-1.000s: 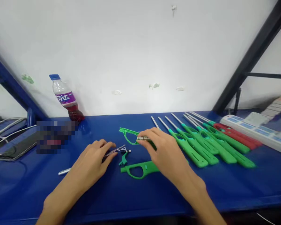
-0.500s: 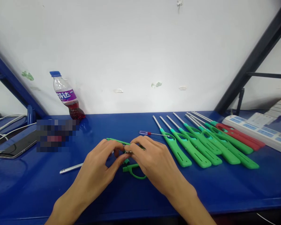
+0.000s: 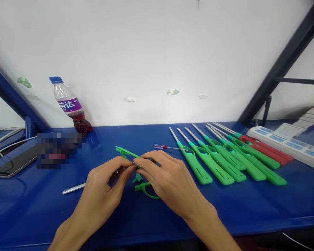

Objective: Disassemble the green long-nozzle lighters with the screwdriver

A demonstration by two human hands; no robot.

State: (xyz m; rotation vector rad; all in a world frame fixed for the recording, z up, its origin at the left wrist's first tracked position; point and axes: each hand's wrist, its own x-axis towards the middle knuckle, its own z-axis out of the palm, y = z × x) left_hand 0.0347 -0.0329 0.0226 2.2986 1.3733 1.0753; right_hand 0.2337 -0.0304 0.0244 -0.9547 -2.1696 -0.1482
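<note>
Head view: a small metallic part [image 3: 137, 165] sits where the fingertips of both hands meet. The right hand [image 3: 171, 174] pinches it between thumb and forefinger; the left hand [image 3: 107, 183] has thumb and forefinger nearly together at its end, but whether they grip cannot be told. A bright-green plastic shell [image 3: 128, 152] juts out just beyond those fingertips. Nearer than them lie a curved teal plastic piece [image 3: 137, 178] and a looped green plastic handle [image 3: 139, 188], partly hidden. Left of the left fingers lies a silver metal tube [image 3: 74, 189]; beyond the right fingers, a purple-handled screwdriver [image 3: 160, 146].
</note>
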